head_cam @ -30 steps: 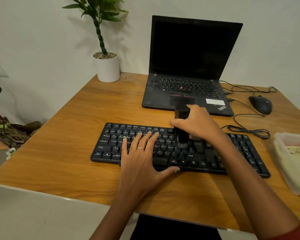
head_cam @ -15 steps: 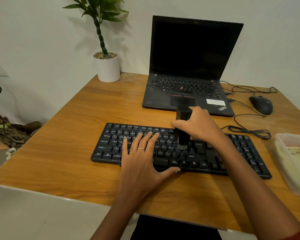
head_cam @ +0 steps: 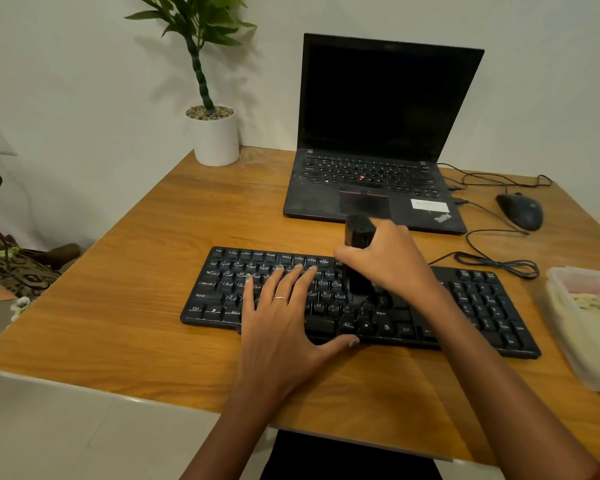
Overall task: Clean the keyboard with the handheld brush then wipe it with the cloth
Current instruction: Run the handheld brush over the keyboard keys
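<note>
With the left hand point(head_cam: 281, 320) flat on the keyboard point(head_cam: 471, 306), the right hand's point(head_cam: 392, 261) grip clamped on the brush point(head_cam: 359, 233) should sweep lightly between rows.

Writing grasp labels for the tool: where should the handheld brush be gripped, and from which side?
Grip the handheld brush round its black upper body, from the right and above, as the right hand holds it now. It stands nearly upright with bristles down on the keyboard, so the bristle end must stay free. The left hand rests flat on the keys, blocking a left approach.
</note>
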{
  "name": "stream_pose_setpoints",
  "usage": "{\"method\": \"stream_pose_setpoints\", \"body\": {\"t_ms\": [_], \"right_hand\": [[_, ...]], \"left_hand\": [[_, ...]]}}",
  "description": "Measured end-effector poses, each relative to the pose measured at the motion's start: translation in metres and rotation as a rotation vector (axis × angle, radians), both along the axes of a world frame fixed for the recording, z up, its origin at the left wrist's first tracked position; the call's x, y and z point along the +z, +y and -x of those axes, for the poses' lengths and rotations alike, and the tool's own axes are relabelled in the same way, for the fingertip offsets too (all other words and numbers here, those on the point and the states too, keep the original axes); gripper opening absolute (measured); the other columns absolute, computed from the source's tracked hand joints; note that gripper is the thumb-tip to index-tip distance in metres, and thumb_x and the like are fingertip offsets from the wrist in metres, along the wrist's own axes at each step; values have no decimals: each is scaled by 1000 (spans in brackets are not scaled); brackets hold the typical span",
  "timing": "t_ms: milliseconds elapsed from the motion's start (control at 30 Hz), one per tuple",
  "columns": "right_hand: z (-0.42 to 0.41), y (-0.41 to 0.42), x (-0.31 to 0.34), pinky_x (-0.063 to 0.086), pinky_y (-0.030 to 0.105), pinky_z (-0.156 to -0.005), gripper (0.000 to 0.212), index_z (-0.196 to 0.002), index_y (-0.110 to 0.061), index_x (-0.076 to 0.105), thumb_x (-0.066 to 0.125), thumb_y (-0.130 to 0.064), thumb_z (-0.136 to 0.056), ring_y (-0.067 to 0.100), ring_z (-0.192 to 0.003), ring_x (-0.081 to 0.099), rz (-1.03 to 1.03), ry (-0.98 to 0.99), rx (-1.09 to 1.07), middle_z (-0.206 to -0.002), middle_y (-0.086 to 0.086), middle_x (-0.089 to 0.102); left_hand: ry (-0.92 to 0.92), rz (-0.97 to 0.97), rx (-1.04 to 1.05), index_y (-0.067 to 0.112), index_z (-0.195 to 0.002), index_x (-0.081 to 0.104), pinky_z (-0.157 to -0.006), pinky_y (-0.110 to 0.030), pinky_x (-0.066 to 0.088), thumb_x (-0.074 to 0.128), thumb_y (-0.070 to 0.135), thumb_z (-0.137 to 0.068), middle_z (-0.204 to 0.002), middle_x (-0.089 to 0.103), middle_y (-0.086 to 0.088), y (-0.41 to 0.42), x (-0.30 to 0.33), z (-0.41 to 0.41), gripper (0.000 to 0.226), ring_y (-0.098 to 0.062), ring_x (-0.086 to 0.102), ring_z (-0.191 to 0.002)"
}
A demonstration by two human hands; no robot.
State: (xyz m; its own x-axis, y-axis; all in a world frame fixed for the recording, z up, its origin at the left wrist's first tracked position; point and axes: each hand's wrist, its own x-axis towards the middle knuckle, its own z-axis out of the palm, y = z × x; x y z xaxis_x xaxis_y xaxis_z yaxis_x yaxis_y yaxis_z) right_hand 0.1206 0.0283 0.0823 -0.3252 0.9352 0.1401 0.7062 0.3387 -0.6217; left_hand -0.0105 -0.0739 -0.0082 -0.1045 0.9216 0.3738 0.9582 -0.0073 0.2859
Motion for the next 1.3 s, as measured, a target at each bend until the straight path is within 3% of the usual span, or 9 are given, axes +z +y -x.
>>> {"method": "stream_pose_setpoints", "body": {"t_ms": [167,333,433,700,867,1000,1133,1233,1300], "right_hand": [[0,3,-1,43,31,-48,24,-67,-13,48,65,-28,-74,17,-54,52,-114,-1,-76,-60,0,55],[-7,2,9,47,23,-40,23,-72,-9,52,66,-26,-78,12,-42,58,129,21,-14,-61,3,62],[-3,-2,3,49,32,-50,23,-69,-8,51,65,-25,-75,20,-56,58,-60,75,-77,-62,4,57],[-3,-3,2,44,32,-50,25,-66,-12,48,65,-26,-77,20,-56,54,-95,56,-54,-63,6,58],[-5,-5,11,48,26,-44,24,-76,-7,55,66,-28,-79,14,-43,59,87,-10,72,-68,9,67],[-2,-6,5,52,37,-53,24,-71,-5,52,65,-24,-78,26,-59,63,-27,53,-14,-72,16,65],[-5,-6,8,45,24,-41,25,-67,-10,49,66,-24,-79,13,-43,58,46,19,10,-61,6,62],[-4,-4,4,47,32,-47,23,-68,-9,49,65,-24,-77,24,-54,59,-42,62,-31,-65,9,61],[-3,-7,4,43,28,-45,24,-72,-5,53,66,-24,-78,18,-49,53,1,24,45,-64,7,59]], "left_hand": [[2,-5,-4,22,-141,45,-111,-55,22,29,94,-67,-140,52,2,0,0,0,104,-22,44,-133],[2,-13,-4,21,-140,46,-111,-55,20,28,94,-67,-140,52,1,-1,0,1,105,-22,45,-132],[8,-5,-7,22,-141,45,-111,-54,20,29,95,-67,-141,52,1,-1,0,0,105,-22,44,-133],[7,-16,-6,21,-140,46,-110,-57,27,29,94,-68,-139,53,1,-1,-1,0,104,-22,46,-131],[16,-35,-8,20,-138,48,-109,-57,25,29,93,-69,-137,55,0,-1,-2,1,102,-23,48,-130],[14,-29,-6,20,-138,48,-109,-57,26,27,94,-69,-138,54,1,0,-1,1,103,-23,48,-129],[18,-25,-10,20,-139,47,-109,-57,25,28,94,-69,-138,54,0,0,-1,1,103,-22,47,-130],[13,-18,-6,21,-140,47,-110,-55,24,28,94,-68,-139,53,2,-1,-1,1,104,-21,46,-131],[13,-24,-4,21,-139,47,-110,-56,25,27,94,-69,-138,54,1,0,0,1,103,-22,46,-131]]}}
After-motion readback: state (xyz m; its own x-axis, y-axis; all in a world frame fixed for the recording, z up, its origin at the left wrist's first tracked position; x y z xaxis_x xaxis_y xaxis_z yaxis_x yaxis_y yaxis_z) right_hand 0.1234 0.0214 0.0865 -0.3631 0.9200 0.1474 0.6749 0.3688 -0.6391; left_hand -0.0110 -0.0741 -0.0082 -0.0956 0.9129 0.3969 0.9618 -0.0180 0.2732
